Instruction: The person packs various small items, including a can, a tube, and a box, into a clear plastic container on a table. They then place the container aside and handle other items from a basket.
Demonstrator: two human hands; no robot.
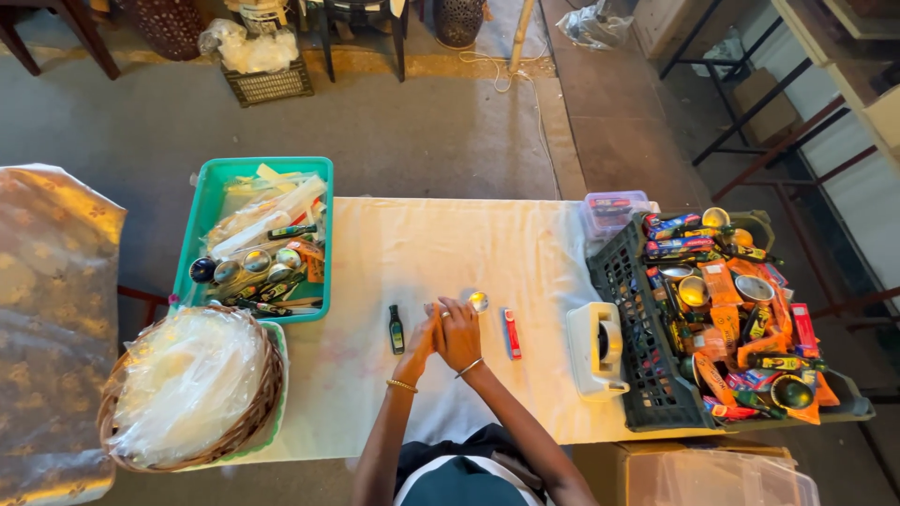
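At the lower middle of the frame the person's two hands are pressed together over a table covered with a pale cream cloth (422,244): the left hand (419,343) leans against the right hand (458,333), fingers pointing up the frame, and whether anything is clasped between the palms cannot be told. A small round silver tin (478,301) lies on the cloth just beyond the fingertips of the right hand, very close to them. A small dark green bottle with a black cap (397,330) lies just to the left of the left hand, apart from it, and a narrow red rectangular packet (512,334) lies just to the right of the right hand. Further right, a white plastic tape dispenser (594,350) stands beside a dark grey slatted plastic crate (637,356) heaped with orange packets, round tins and small bottles at the right of the frame. A small clear plastic box (614,211) sits just above that crate. At the left, a teal plastic tray (192,244) holds more tins, bottles and wrapped items, and below it a round brown wicker basket (267,394) is filled with clear plastic sheeting.
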